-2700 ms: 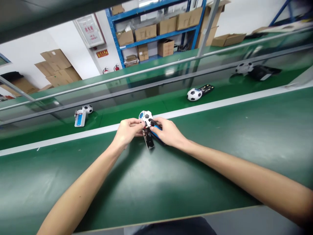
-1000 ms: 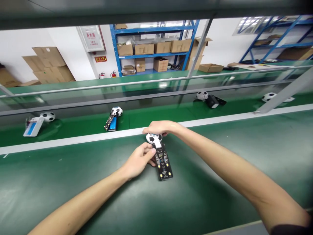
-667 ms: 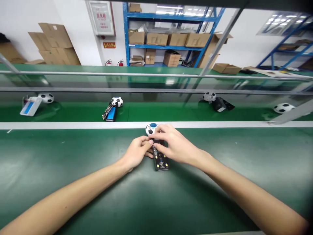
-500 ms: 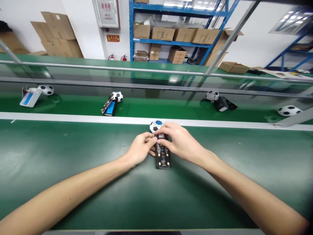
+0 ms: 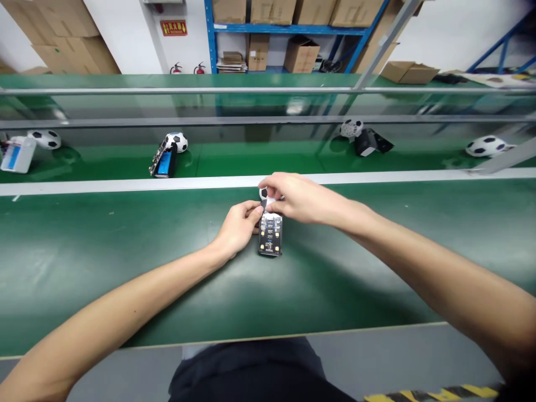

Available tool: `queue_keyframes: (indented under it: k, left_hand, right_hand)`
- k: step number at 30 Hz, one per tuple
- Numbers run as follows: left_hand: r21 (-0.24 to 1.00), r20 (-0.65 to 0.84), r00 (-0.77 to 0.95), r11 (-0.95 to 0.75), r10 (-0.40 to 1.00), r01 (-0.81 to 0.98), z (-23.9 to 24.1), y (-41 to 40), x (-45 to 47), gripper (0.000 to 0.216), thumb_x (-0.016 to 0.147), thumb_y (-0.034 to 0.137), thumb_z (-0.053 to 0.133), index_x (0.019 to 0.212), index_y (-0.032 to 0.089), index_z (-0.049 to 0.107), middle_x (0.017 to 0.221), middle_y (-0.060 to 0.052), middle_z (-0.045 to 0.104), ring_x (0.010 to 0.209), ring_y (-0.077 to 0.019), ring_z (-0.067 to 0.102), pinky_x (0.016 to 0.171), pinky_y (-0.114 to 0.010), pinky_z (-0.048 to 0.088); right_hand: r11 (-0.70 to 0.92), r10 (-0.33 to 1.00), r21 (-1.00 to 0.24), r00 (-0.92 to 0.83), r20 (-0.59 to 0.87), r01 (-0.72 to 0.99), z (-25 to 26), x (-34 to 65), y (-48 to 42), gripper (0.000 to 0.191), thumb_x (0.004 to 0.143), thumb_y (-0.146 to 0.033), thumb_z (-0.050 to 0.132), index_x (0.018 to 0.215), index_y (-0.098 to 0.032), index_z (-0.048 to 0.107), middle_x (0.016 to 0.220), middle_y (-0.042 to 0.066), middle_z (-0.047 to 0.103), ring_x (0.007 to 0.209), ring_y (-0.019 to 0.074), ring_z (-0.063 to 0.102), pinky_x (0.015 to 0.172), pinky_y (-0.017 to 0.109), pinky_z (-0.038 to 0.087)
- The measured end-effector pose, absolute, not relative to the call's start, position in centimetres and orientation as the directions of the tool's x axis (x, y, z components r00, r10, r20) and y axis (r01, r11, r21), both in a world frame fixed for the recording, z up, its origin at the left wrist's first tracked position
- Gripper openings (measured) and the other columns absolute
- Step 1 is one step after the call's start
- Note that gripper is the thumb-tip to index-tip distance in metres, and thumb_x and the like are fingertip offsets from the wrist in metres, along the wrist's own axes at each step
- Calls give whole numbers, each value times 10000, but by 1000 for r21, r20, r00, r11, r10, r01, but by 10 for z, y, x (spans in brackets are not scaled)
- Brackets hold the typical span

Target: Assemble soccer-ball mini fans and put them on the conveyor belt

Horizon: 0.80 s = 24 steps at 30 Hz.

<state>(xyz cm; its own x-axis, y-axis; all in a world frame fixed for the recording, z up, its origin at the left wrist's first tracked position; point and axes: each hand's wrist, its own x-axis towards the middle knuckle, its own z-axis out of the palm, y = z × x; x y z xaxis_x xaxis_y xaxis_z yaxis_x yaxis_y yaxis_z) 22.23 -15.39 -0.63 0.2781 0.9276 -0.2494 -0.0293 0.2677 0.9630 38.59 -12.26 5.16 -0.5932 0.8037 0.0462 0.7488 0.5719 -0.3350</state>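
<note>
In front of me on the green work surface is a black device with a bare circuit board facing up, dotted with small yellow-white LEDs. A white-and-black soccer-ball-shaped part sits at its far end, mostly covered by my fingers. My left hand grips the device's upper left edge between thumb and fingers. From the right, my right hand curls over the ball end, thumb and fingers closed around it. What exactly its fingertips pinch is partly hidden.
Beyond a white strip runs a green belt. On it lie an opened device with a blue battery, a white one, a black one and a ball-shaped part. Metal rails cross behind.
The view has tipped downward, showing the near table edge and my lap. My right hand has shifted from the board's upper end onto the ball part, covering its blue top. My left hand keeps its hold.
</note>
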Motion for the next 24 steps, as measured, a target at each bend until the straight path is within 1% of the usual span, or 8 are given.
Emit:
queue_keyframes:
  k: [2, 4, 6, 11, 15, 19, 21, 24]
  left_hand:
    - [944, -279, 309, 318, 909, -84, -3, -156, 221, 207, 952, 184, 506, 1078, 89, 640, 953, -97, 704, 779, -136, 662, 745, -260, 551]
    - [927, -295, 351, 355, 889, -120, 0, -158, 220, 194, 945, 163, 522, 1079, 85, 638, 1010, -110, 700, 838, -144, 673, 817, -288, 558]
    - [919, -305, 357, 372, 883, -133, 2, -160, 220, 165, 924, 126, 545, 1051, 80, 641, 1042, -119, 692, 855, -149, 678, 846, -307, 564]
    - [936, -289, 240, 326, 927, -132, 4, -163, 224, 111, 896, 76, 566, 986, 64, 629, 1006, -121, 678, 794, -146, 678, 791, -321, 596]
    - [946, -274, 220, 303, 936, -111, 4, -165, 226, 114, 896, 77, 570, 994, 67, 626, 947, -109, 686, 763, -146, 675, 760, -320, 602]
    - [960, -244, 218, 268, 945, -85, 3, -166, 226, 142, 909, 86, 551, 1030, 63, 623, 897, -90, 684, 757, -141, 669, 767, -313, 594]
    - [959, -242, 216, 267, 946, -95, 3, -166, 227, 163, 907, 87, 550, 1054, 59, 617, 902, -85, 680, 769, -141, 669, 792, -319, 587]
    - [958, -243, 212, 269, 947, -103, 3, -166, 227, 187, 902, 92, 548, 1075, 58, 610, 907, -83, 680, 780, -146, 666, 821, -336, 575]
  right_hand:
    - [582, 797, -327, -602, 49, 744, 52, 385, -123, 175, 811, -120, 624, 971, -150, 690, 995, 94, 644, 865, 203, 595, 726, 279, 411]
    - [579, 803, -329, -591, 76, 746, 51, 386, -125, 144, 823, -111, 598, 911, -149, 705, 975, 90, 650, 855, 200, 596, 727, 279, 410]
    - [574, 810, -349, -576, 109, 741, 50, 386, -128, 150, 832, -99, 570, 875, -144, 706, 929, 79, 661, 829, 192, 596, 709, 275, 405]
    - [604, 795, -354, -572, 203, 714, 47, 384, -139, 153, 802, -83, 551, 842, -136, 689, 859, 67, 662, 783, 186, 576, 688, 281, 389]
    - [611, 792, -360, -554, 257, 705, 42, 382, -139, 105, 829, -122, 553, 849, -134, 656, 846, 70, 644, 773, 187, 549, 696, 291, 379]
    - [569, 819, -423, -528, 222, 705, 38, 382, -131, 53, 847, -139, 572, 818, -142, 616, 838, 56, 614, 750, 168, 529, 672, 279, 364]
    - [528, 846, -447, -495, 201, 722, 38, 382, -128, 67, 844, -132, 582, 785, -146, 611, 829, 49, 611, 734, 158, 528, 664, 275, 358]
    - [517, 850, -428, -502, 159, 741, 44, 381, -124, 77, 850, -150, 590, 783, -146, 627, 846, 60, 622, 753, 167, 543, 668, 282, 363]
